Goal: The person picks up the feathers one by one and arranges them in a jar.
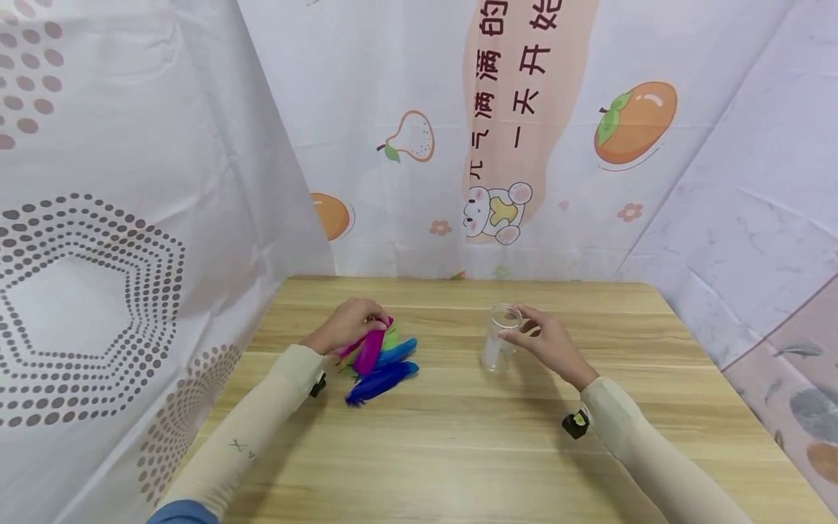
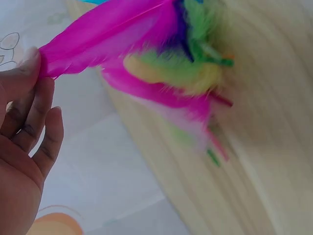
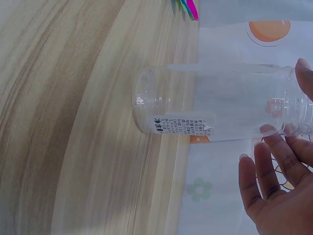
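A magenta feather (image 2: 112, 36) is pinched at its tip by my left hand (image 1: 353, 325), between thumb and fingers. Beneath and around it lies a loose pile of feathers: a dark blue feather (image 1: 381, 381), a light blue feather (image 1: 396, 352), and green, yellow and pink ones, overlapping. To the right, a clear plastic jar (image 3: 215, 100) with a printed label (image 3: 181, 125) stands upright and uncapped on the table. My right hand (image 1: 548, 345) grips the jar near its rim, thumb on one side and fingers on the other. The jar shows no contents.
The wooden table (image 1: 419, 458) carries the feathers on the left and the jar at centre right. Behind it hangs a printed cloth (image 1: 366, 65), with further cloth at both sides. Small dark cameras sit at both wrists.
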Available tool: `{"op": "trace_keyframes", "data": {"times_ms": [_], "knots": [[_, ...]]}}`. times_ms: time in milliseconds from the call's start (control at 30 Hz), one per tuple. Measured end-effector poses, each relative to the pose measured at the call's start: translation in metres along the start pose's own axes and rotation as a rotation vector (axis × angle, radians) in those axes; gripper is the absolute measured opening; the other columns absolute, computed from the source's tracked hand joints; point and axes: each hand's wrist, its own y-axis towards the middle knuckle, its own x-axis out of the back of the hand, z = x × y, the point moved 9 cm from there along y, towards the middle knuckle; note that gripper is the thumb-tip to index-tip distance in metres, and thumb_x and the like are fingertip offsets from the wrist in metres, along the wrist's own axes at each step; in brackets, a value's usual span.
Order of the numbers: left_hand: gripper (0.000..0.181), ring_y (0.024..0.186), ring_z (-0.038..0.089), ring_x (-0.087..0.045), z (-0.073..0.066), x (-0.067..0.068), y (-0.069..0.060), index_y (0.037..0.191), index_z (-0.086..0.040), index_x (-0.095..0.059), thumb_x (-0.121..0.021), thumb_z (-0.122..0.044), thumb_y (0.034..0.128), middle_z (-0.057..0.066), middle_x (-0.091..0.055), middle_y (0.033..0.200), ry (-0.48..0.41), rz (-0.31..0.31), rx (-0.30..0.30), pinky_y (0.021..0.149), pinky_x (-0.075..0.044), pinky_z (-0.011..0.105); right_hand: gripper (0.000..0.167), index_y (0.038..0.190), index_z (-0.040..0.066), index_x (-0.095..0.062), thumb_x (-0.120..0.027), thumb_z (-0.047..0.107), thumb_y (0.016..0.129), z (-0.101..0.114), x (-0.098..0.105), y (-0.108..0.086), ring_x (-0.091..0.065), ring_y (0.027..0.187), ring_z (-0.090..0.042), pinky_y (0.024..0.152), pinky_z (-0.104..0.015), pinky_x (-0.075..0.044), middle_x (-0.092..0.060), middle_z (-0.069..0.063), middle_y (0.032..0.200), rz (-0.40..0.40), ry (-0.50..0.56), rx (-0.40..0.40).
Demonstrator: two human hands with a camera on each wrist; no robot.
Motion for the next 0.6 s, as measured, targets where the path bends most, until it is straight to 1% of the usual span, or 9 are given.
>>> {"op": "trace_keyframes", "data": {"times_ms": [200,300,433,533,600], "knots": [[0.009,0.083,0.010,-0.067,-0.006,0.014,-0.002,0.099,-0.008,-0.081,-0.076,-0.014,0.0943,-0.006,-0.074,0.091,0.004,-0.038,-0.043,0.075,-0.056,0.033,0.077,0.149,0.010,-0.053,-0.078,0.051,0.089,0.002,0.001,-0.001,-0.065,0.102,-0.027,0.077,-0.041,-0.055,-0.065,-0.015,0.133,0.005,0.011,0.003],[0.008,0.080,0.008,-0.065,-0.005,0.019,-0.001,0.099,-0.009,-0.080,-0.076,-0.015,0.0947,-0.009,-0.073,0.090,0.001,-0.042,-0.031,0.073,-0.055,0.033,0.077,0.150,0.011,-0.053,-0.077,0.052,0.089,0.000,0.000,-0.001,-0.064,0.103,-0.027,0.076,-0.040,-0.055,-0.064,-0.015,0.135,0.010,0.011,-0.003],[0.005,0.079,0.008,-0.065,-0.006,0.027,-0.001,0.096,-0.013,-0.080,-0.075,-0.016,0.0953,-0.010,-0.073,0.087,-0.005,-0.058,0.008,0.073,-0.055,0.033,0.077,0.151,0.013,-0.052,-0.077,0.053,0.089,-0.001,-0.001,-0.001,-0.064,0.105,-0.027,0.075,-0.039,-0.055,-0.063,-0.014,0.136,0.011,0.011,-0.010],[0.005,0.078,0.008,-0.066,-0.009,0.035,-0.001,0.095,-0.016,-0.079,-0.075,-0.016,0.0958,-0.010,-0.073,0.086,-0.010,-0.077,0.015,0.073,-0.055,0.033,0.077,0.151,0.014,-0.053,-0.077,0.054,0.089,-0.001,0.000,-0.001,-0.063,0.105,-0.027,0.075,-0.039,-0.055,-0.064,-0.012,0.136,0.008,0.013,-0.009],[0.005,0.077,0.008,-0.065,-0.011,0.039,-0.001,0.095,-0.017,-0.079,-0.074,-0.017,0.0963,-0.010,-0.073,0.086,-0.010,-0.090,0.004,0.072,-0.055,0.033,0.077,0.150,0.013,-0.053,-0.077,0.054,0.089,0.000,0.000,-0.001,-0.064,0.104,-0.027,0.076,-0.040,-0.055,-0.064,-0.011,0.135,0.004,0.012,-0.004]]}}
